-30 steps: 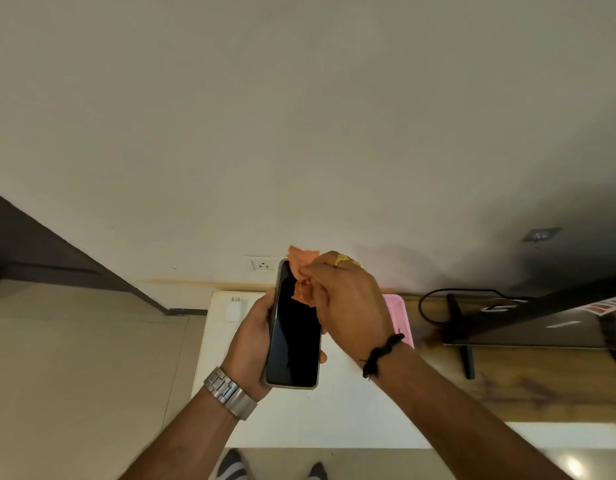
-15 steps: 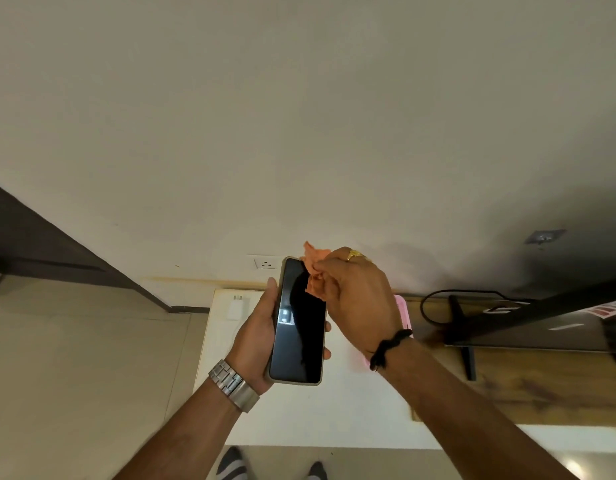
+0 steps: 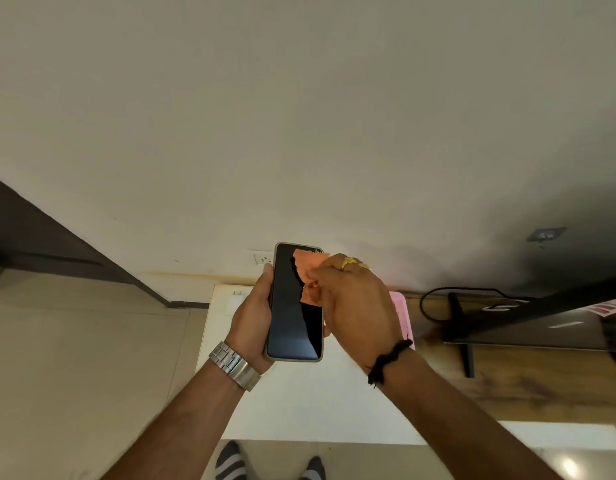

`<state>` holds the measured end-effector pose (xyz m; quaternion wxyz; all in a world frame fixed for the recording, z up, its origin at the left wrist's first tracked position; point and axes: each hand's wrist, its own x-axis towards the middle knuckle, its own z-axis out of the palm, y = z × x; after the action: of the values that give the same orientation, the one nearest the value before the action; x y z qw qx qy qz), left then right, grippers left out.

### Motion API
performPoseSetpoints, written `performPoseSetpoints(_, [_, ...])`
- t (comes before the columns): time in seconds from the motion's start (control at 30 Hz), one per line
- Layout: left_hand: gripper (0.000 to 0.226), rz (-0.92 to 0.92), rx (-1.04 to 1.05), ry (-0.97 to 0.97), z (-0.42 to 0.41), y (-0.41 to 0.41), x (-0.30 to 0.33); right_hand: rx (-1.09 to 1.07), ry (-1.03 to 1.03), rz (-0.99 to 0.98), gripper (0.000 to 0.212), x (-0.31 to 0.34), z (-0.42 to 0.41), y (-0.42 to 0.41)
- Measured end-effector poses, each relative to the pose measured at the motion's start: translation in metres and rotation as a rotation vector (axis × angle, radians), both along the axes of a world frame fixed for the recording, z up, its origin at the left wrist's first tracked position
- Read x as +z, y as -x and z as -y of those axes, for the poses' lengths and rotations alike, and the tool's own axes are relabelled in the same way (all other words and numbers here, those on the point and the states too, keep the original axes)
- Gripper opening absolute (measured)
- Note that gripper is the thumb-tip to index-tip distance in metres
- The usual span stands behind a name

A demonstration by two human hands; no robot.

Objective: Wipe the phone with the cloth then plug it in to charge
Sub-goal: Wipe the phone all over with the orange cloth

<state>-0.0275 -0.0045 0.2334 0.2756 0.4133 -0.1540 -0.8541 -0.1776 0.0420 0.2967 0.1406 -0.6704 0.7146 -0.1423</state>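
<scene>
Above table [image 3: 292,403], left hand [image 3: 251,323] cradling phone [image 3: 294,306]

Plain cream wall [image 3: 299,116] with a socket [image 3: 262,259], beige tiled floor [image 3: 74,375], white table [image 3: 299,410] beside wooden cabinet [image 3: 524,386].

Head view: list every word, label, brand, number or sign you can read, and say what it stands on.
No text reads clearly in this view.
Television: white marks on its dark frame and a red-and-white sticker at its edge, both too small and blurred to read.
Phone: screen dark, nothing shown.
Wristwatch: only the metal band shows, no dial or brand.
Wall socket: no lettering visible.
</scene>
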Motion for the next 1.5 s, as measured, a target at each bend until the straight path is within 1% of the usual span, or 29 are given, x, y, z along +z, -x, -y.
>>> performPoseSetpoints(0.1, [0.071, 0.055, 0.015, 0.02, 0.007, -0.004, 0.001, 0.032, -0.012, 0.08, 0.016, 0.003, -0.021, -0.015])
performPoseSetpoints(0.13, [0.073, 0.028, 0.003, -0.006, 0.007, -0.005, 0.002, 0.053, -0.006, 0.142, 0.024, 0.007, -0.033, -0.02])
performPoseSetpoints(0.17, [0.074, 0.011, -0.015, -0.028, 0.005, -0.005, 0.003, 0.067, 0.02, 0.147, 0.029, 0.007, -0.04, -0.021])
performPoseSetpoints(0.2, [0.074, 0.017, -0.027, -0.031, 0.002, -0.003, 0.002, 0.082, 0.01, 0.129, 0.027, 0.006, -0.039, -0.017])
performPoseSetpoints(0.27, [0.071, 0.066, -0.004, -0.001, -0.003, 0.001, 0.002, 0.048, 0.046, 0.021, 0.018, 0.006, -0.02, -0.005])
performPoseSetpoints(0.33, [0.07, 0.024, 0.006, 0.015, -0.003, 0.001, 0.003, -0.015, 0.051, 0.042, 0.019, 0.003, -0.006, 0.002])
performPoseSetpoints(0.4, [0.071, 0.026, 0.05, 0.026, 0.002, -0.001, 0.002, 0.01, 0.025, 0.0, 0.015, 0.003, -0.014, -0.007])
performPoseSetpoints(0.43, [0.072, 0.019, 0.05, 0.008, 0.005, -0.004, 0.0, 0.022, 0.002, 0.028, 0.019, 0.005, -0.027, -0.015])
performPoseSetpoints(0.47, [0.074, -0.002, 0.043, -0.033, 0.008, -0.006, 0.0, 0.03, -0.015, 0.1, 0.029, 0.006, -0.042, -0.022])
performPoseSetpoints(0.5, [0.076, -0.028, 0.035, -0.072, 0.01, -0.007, -0.001, 0.034, 0.018, 0.118, 0.035, 0.003, -0.05, -0.025])
performPoseSetpoints(0.53, [0.075, -0.028, 0.023, -0.069, 0.009, -0.006, -0.002, 0.046, 0.026, 0.109, 0.034, 0.002, -0.048, -0.023])
performPoseSetpoints(0.6, [0.071, 0.024, 0.015, -0.001, 0.003, -0.002, -0.002, 0.043, 0.058, 0.003, 0.02, 0.001, -0.028, -0.012])
performPoseSetpoints(0.7, [0.068, 0.082, 0.034, 0.049, 0.007, -0.001, -0.001, -0.002, 0.046, -0.026, 0.013, 0.001, -0.014, -0.008])
performPoseSetpoints(0.73, [0.069, 0.06, 0.039, 0.048, 0.01, -0.002, 0.001, 0.016, 0.009, -0.032, 0.011, 0.004, -0.02, -0.013])
performPoseSetpoints(0.77, [0.072, 0.017, 0.037, 0.024, 0.013, -0.003, 0.002, 0.026, -0.015, -0.005, 0.019, 0.004, -0.031, -0.02])
performPoseSetpoints(0.83, [0.075, -0.015, 0.018, 0.002, 0.013, -0.005, 0.001, 0.056, 0.033, 0.067, 0.039, -0.001, -0.051, -0.024])
performPoseSetpoints(0.87, [0.075, -0.03, 0.008, -0.004, 0.011, -0.004, 0.0, 0.064, 0.041, 0.062, 0.041, -0.002, -0.052, -0.023])
performPoseSetpoints(0.97, [0.073, -0.1, -0.012, 0.019, 0.006, 0.001, 0.0, 0.019, 0.083, 0.024, 0.026, -0.002, -0.026, -0.014])
performPoseSetpoints(1.03, [0.073, -0.077, 0.002, 0.052, 0.011, 0.001, -0.001, 0.016, 0.123, 0.045, 0.032, -0.004, -0.022, -0.016])
performPoseSetpoints(1.07, [0.074, -0.099, 0.007, 0.062, 0.015, 0.0, -0.001, 0.025, 0.138, 0.038, 0.034, -0.003, -0.028, -0.019])
performPoseSetpoints(1.17, [0.075, -0.154, 0.05, 0.034, 0.02, -0.003, -0.001, 0.11, 0.023, 0.13, 0.021, -0.006, -0.06, -0.021])
performPoseSetpoints(1.23, [0.074, -0.19, 0.048, 0.016, 0.016, -0.001, -0.005, 0.1, -0.004, 0.163, 0.029, -0.02, -0.07, -0.018])
performPoseSetpoints(1.27, [0.073, -0.204, 0.055, 0.015, 0.014, 0.001, -0.007, 0.095, -0.013, 0.156, 0.033, -0.023, -0.072, -0.02])
performPoseSetpoints(1.3, [0.074, -0.207, 0.057, 0.016, 0.012, 0.003, -0.009, 0.095, -0.011, 0.101, 0.04, -0.021, -0.07, -0.024])
performPoseSetpoints(1.33, [0.075, -0.201, 0.05, 0.018, 0.011, 0.006, -0.011, 0.096, 0.047, 0.1, 0.045, -0.021, -0.067, -0.033])
performPoseSetpoints(1.37, [0.077, -0.188, 0.038, 0.017, 0.009, 0.009, -0.011, 0.098, 0.176, 0.119, 0.04, -0.023, -0.065, -0.042])
performPoseSetpoints(1.43, [0.077, -0.194, 0.029, 0.009, 0.008, 0.013, -0.012, 0.105, 0.337, 0.11, 0.023, -0.025, -0.063, -0.055])
performPoseSetpoints(1.47, [0.075, -0.2, 0.038, 0.017, 0.008, 0.012, -0.014, 0.129, 0.343, 0.087, 0.027, -0.027, -0.063, -0.053])
performPoseSetpoints(1.5, [0.073, -0.204, 0.05, 0.032, 0.009, 0.01, -0.016, 0.142, 0.291, 0.071, 0.039, -0.027, -0.066, -0.047])
